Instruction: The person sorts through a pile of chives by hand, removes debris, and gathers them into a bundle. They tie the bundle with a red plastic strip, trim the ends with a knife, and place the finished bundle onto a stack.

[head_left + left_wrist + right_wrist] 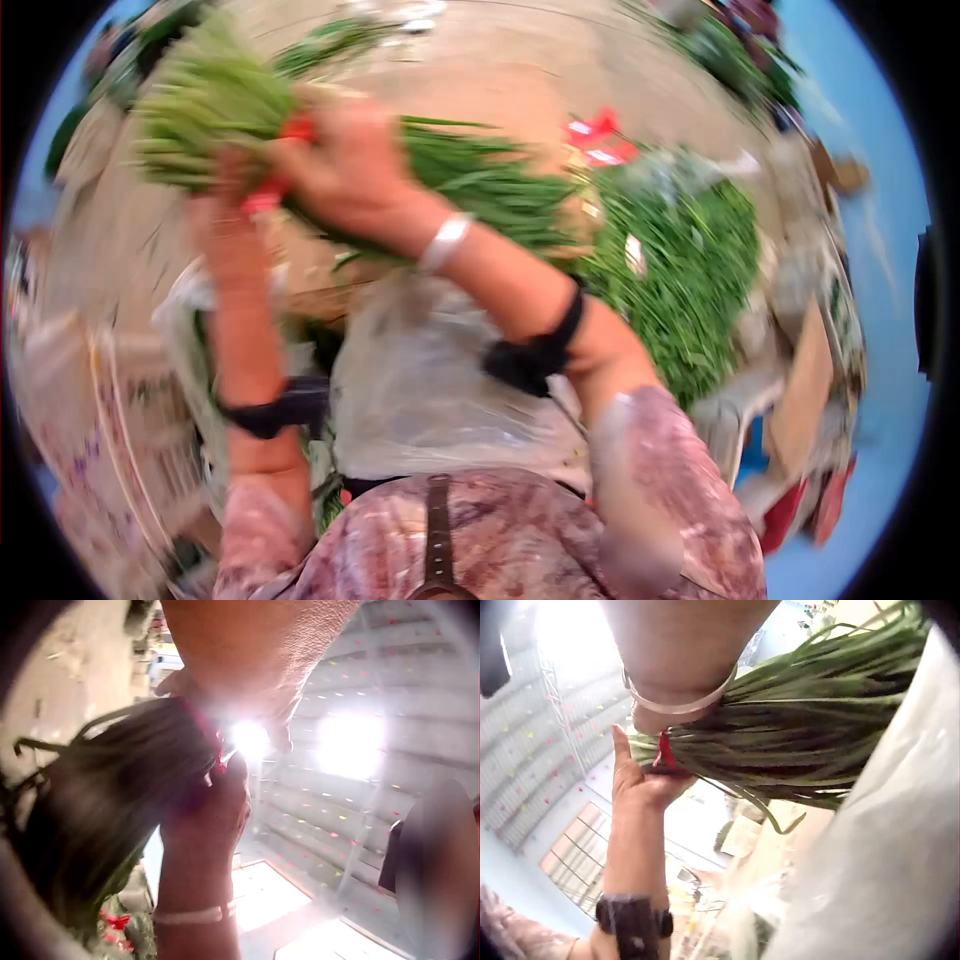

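Observation:
A thick bunch of garlic chives [480, 185], with long flat green leaves and pale stem ends, is held up at the upper left of the head view. Red tape [664, 754] circles it near the stems. My right hand [350, 160] grips the bunch at the tape, its thumb beside the red band. Beneath the stems is my left hand [232, 185], blurred; in the right wrist view its palm lies against the bunch, one digit pointing up. The bunch hides most of the left fingers.
A large heap of loose greens [680, 260] lies to the right, with red tape [602, 138] above it. Clear plastic [430, 370] covers the area before my body. A printed sack [110, 420] stands at left; cardboard [808, 390] stands at right.

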Available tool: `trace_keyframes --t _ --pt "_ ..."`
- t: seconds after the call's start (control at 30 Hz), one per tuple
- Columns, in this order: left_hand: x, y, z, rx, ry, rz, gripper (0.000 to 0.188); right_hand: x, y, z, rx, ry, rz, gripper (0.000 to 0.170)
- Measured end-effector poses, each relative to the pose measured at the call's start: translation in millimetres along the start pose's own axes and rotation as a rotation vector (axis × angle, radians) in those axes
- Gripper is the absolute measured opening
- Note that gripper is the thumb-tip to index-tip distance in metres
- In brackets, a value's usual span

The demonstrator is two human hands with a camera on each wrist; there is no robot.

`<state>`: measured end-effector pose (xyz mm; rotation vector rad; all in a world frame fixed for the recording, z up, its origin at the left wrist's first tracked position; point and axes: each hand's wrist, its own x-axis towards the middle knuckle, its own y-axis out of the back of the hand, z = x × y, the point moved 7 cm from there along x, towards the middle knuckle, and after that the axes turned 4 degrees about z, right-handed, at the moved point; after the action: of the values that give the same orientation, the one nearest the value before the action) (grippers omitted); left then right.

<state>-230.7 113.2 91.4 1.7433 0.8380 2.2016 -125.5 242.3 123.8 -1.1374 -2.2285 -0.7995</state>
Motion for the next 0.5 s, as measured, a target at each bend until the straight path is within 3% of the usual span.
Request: trace_keyframes --t 0.03,0.07,0.1,0.17,0.2,0.27,0.33,0.37,0.4,0.43,0.47,0.5 --pt "34 -2 -35 -0.21 -0.046 -0.056 0.069 2 7 -17 0.021 -0.033 -0.029 0.039" --pt "72 35 7 0.034 -0.437 0.146 0.072 2 17 -35 0.033 0.055 0.182 0.051" --pt "105 45 -2 0.214 -0.57 0.057 0.066 -2 25 -48 0.057 0.159 0.382 0.065" --pt "159 52 -7 -0.114 -0.346 -0.164 0.072 -12 34 -66 0.039 0.295 0.403 0.087" --pt "170 42 0 -0.299 -0.198 -0.304 0.075 -21 51 -67 0.155 0.247 0.318 0.078" --pt "181 11 3 -0.564 0.055 -0.61 0.08 -48 105 -57 0.128 0.048 -0.165 0.059" --pt "162 -31 18 -0.678 0.218 -0.932 0.086 -95 156 9 0.111 -0.309 -0.082 0.037" --pt "141 -59 33 -0.694 0.294 -1.098 0.089 -126 197 38 -0.083 -0.245 0.057 0.03" --pt "114 -85 50 -0.684 0.362 -1.255 0.092 -164 234 70 -0.158 -0.539 0.066 0.029" --pt "90 -105 68 -0.669 0.407 -1.396 0.095 -216 268 109 -0.264 -0.701 0.113 0.023" --pt "77 -131 89 -0.737 0.112 -1.29 0.098 -267 298 131 -0.433 -0.89 0.017 0.021" --pt "50 -159 108 -0.796 -0.179 -1.165 0.101 -325 314 156 -0.471 -0.901 -0.011 0.026"
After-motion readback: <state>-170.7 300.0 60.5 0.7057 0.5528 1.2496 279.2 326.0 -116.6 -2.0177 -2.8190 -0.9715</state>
